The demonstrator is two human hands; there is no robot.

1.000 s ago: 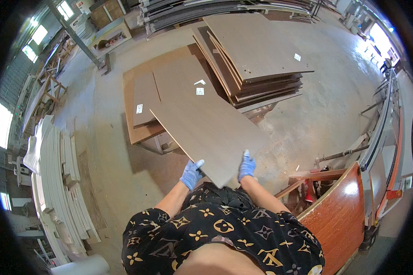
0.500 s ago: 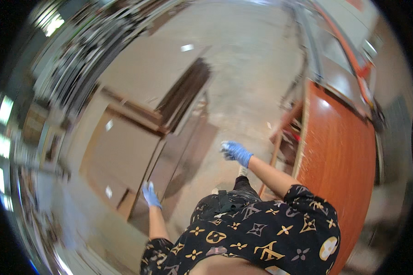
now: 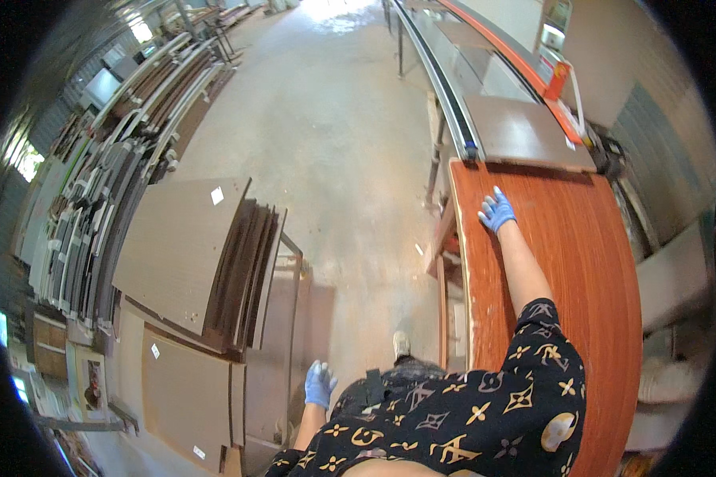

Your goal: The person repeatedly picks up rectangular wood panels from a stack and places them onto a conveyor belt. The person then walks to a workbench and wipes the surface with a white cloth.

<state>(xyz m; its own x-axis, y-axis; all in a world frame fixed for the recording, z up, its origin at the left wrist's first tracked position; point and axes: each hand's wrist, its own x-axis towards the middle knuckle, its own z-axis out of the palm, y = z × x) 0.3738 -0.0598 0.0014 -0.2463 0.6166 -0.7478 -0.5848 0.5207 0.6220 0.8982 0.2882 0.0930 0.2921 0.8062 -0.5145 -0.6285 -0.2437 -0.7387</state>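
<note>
The right hand [image 3: 497, 212], empty with fingers spread, is over the red table [image 3: 565, 270], contact unclear; the left hand [image 3: 320, 386], lower centre, is empty, fingers loosely apart. The brown board [image 3: 521, 131] lies upper right; a lopsided push could skew it against the metal rail [image 3: 445, 99]

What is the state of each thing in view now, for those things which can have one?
Left hand: gloved, empty, held low beside the body
Right hand: gloved, empty, fingers spread, over the red-brown tabletop; contact unclear
Red-brown tabletop: worn along its left edge
Brown panel: lying flat beyond the tabletop
Taller panel stack: piled, edges uneven
Lower panel stack: piled, labelled on top
</note>
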